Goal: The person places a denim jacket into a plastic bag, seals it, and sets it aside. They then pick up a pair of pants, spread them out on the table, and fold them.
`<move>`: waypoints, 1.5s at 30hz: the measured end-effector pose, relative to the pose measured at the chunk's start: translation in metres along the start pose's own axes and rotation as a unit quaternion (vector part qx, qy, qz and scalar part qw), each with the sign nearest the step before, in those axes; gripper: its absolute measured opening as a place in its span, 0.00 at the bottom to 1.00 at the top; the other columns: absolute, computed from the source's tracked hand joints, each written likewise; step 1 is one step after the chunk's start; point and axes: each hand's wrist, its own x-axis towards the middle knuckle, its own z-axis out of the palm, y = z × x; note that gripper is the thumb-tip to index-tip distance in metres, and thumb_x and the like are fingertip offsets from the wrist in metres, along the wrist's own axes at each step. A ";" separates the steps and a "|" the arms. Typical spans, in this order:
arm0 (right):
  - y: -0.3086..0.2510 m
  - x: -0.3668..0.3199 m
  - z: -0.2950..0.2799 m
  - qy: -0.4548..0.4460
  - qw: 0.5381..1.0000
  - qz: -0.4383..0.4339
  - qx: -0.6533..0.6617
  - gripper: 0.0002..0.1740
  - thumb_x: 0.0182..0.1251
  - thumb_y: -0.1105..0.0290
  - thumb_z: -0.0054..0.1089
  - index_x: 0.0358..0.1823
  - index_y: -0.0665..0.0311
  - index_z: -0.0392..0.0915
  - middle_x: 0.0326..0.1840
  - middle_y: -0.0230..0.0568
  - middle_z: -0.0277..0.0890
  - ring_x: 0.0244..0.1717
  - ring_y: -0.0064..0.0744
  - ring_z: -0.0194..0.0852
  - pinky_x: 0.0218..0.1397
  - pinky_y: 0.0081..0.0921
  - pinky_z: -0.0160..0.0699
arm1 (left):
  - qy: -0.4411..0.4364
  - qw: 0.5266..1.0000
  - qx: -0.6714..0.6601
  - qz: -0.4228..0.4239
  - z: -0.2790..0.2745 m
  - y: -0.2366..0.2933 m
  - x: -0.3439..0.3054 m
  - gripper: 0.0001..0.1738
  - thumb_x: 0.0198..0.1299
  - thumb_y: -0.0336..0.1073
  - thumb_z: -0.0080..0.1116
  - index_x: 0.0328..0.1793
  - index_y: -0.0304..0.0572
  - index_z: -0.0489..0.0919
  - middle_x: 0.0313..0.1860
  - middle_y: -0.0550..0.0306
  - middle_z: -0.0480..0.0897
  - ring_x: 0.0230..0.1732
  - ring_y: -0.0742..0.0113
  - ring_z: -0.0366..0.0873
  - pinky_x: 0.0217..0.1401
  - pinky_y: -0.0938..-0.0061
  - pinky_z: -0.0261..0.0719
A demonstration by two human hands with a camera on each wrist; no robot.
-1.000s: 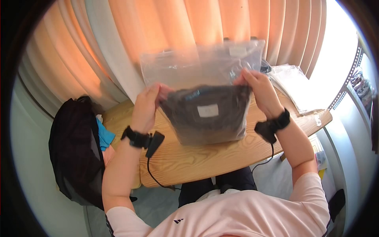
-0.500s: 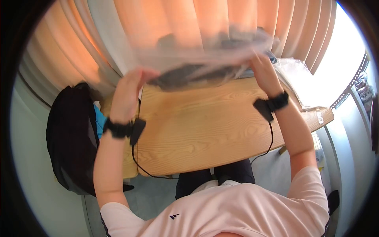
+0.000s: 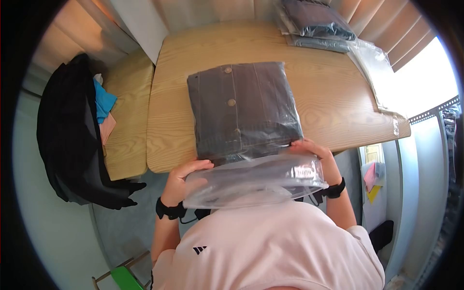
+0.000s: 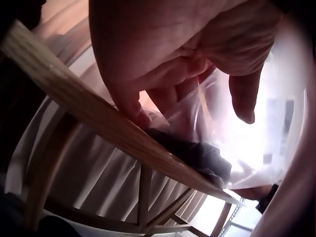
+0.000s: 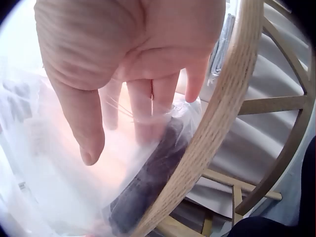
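A folded dark grey denim garment with metal buttons lies on the wooden table inside a clear plastic bag. The bag's loose mouth end hangs over the table's near edge, towards the person's shirt. My left hand is at the left of that mouth end, fingers stretched onto the plastic beside the garment's near edge. On the other side, my right hand touches the bag near the garment's right corner. In both wrist views the thumbs point down, apart from the fingers.
Bagged dark garments are stacked at the table's back right, with clear plastic bags along the right side. A black cloth item hangs at the left, beside blue cloth and a side table.
The bagged garment, raised and swung above the table earlier, now lies flat on it with the bag's mouth towards the person. Both hands have come down and nearer the body.
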 end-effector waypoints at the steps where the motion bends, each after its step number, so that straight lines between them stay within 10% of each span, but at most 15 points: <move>1: -0.005 0.003 -0.002 -0.019 0.993 -0.076 -0.093 0.25 0.50 0.67 0.71 0.52 0.66 0.79 0.50 0.42 0.81 0.57 0.42 0.73 0.68 0.35 0.60 | -0.004 1.000 -0.001 -0.005 -0.001 0.001 0.003 0.22 0.51 0.24 0.63 0.55 0.36 0.79 0.53 0.48 0.82 0.51 0.57 0.80 0.59 0.67 0.72; 3: -0.012 0.010 -0.005 -0.047 0.976 -0.141 -0.156 0.24 0.49 0.66 0.70 0.50 0.66 0.80 0.49 0.41 0.82 0.57 0.40 0.73 0.66 0.34 0.61 | -0.064 0.963 0.193 0.175 -0.001 0.011 0.011 0.19 0.48 0.24 0.65 0.50 0.36 0.82 0.53 0.48 0.82 0.49 0.53 0.81 0.59 0.66 0.72; 7: -0.003 0.024 -0.019 -0.112 0.941 -0.212 -0.238 0.15 0.51 0.66 0.64 0.41 0.63 0.85 0.45 0.38 0.83 0.54 0.36 0.75 0.59 0.33 0.62 | -0.083 0.947 0.219 0.219 -0.007 0.009 0.022 0.13 0.51 0.26 0.63 0.44 0.34 0.84 0.47 0.48 0.84 0.47 0.52 0.81 0.56 0.67 0.74; 14: 0.004 0.024 -0.009 0.089 0.993 0.013 -0.073 0.22 0.73 0.60 0.49 0.26 0.68 0.82 0.24 0.37 0.82 0.26 0.21 0.74 0.34 0.20 0.71 | 0.080 0.996 -0.002 -0.040 0.001 0.013 0.031 0.24 0.73 0.43 0.41 0.33 0.31 0.80 0.34 0.50 0.85 0.35 0.67 0.81 0.44 0.74 0.78; 23: 0.001 0.049 0.019 0.267 0.955 0.124 0.024 0.30 0.76 0.58 0.41 0.15 0.66 0.71 0.11 0.32 0.68 0.14 0.21 0.68 0.20 0.18 0.65 | 0.191 0.962 -0.091 -0.174 0.015 0.013 0.053 0.27 0.72 0.52 0.40 0.27 0.39 0.73 0.18 0.54 0.78 0.21 0.66 0.80 0.25 0.78 0.74; 27: -0.002 0.048 0.018 0.290 0.943 0.136 0.096 0.30 0.76 0.57 0.42 0.15 0.66 0.70 0.09 0.31 0.64 0.13 0.22 0.67 0.21 0.18 0.63 | 0.204 0.952 -0.119 -0.193 0.017 0.019 0.056 0.26 0.72 0.51 0.41 0.27 0.39 0.73 0.17 0.54 0.78 0.18 0.66 0.78 0.23 0.78 0.73; 30: 0.001 0.040 0.010 0.244 0.960 0.086 0.102 0.24 0.74 0.58 0.47 0.24 0.68 0.75 0.20 0.35 0.72 0.24 0.23 0.73 0.30 0.16 0.69 | 0.198 0.952 -0.126 -0.197 0.016 0.019 0.055 0.26 0.72 0.51 0.41 0.27 0.40 0.73 0.17 0.54 0.78 0.18 0.66 0.78 0.24 0.78 0.73; 32: -0.002 0.043 0.021 0.382 0.920 -0.065 0.058 0.15 0.69 0.61 0.56 0.38 0.69 0.78 0.37 0.40 0.77 0.39 0.24 0.75 0.47 0.22 0.72 | 0.195 0.958 -0.113 -0.179 0.017 0.017 0.054 0.26 0.72 0.51 0.40 0.27 0.40 0.73 0.17 0.54 0.78 0.19 0.66 0.78 0.24 0.78 0.73; 36: -0.049 0.053 0.021 0.375 0.892 -0.227 -0.114 0.17 0.62 0.65 0.64 0.49 0.65 0.77 0.50 0.42 0.74 0.48 0.31 0.74 0.60 0.32 0.67 | 0.189 0.959 -0.120 -0.175 0.020 0.019 0.048 0.26 0.72 0.51 0.40 0.27 0.39 0.73 0.17 0.55 0.77 0.19 0.67 0.78 0.24 0.78 0.73; 38: -0.070 0.055 0.011 0.223 0.808 -0.310 -0.447 0.13 0.56 0.66 0.66 0.41 0.60 0.80 0.40 0.41 0.78 0.41 0.37 0.76 0.63 0.39 0.65 | 0.199 0.961 -0.098 -0.163 0.019 0.014 0.045 0.26 0.73 0.51 0.39 0.27 0.39 0.72 0.17 0.55 0.77 0.19 0.67 0.78 0.24 0.78 0.73; 41: -0.064 0.077 -0.009 -0.003 0.880 -0.237 -0.413 0.07 0.54 0.66 0.66 0.33 0.59 0.80 0.28 0.40 0.78 0.34 0.42 0.76 0.60 0.39 0.69 | 0.213 0.957 -0.111 -0.160 0.022 0.012 0.044 0.27 0.73 0.51 0.38 0.27 0.39 0.72 0.17 0.56 0.76 0.19 0.69 0.77 0.24 0.78 0.72; 45: -0.051 0.117 -0.001 0.062 0.881 -0.227 -0.410 0.05 0.56 0.68 0.63 0.26 0.61 0.79 0.20 0.40 0.75 0.29 0.45 0.74 0.44 0.40 0.73 | 0.204 0.961 -0.093 -0.162 0.019 0.010 0.053 0.27 0.73 0.51 0.38 0.27 0.41 0.73 0.17 0.57 0.77 0.19 0.70 0.77 0.24 0.80 0.69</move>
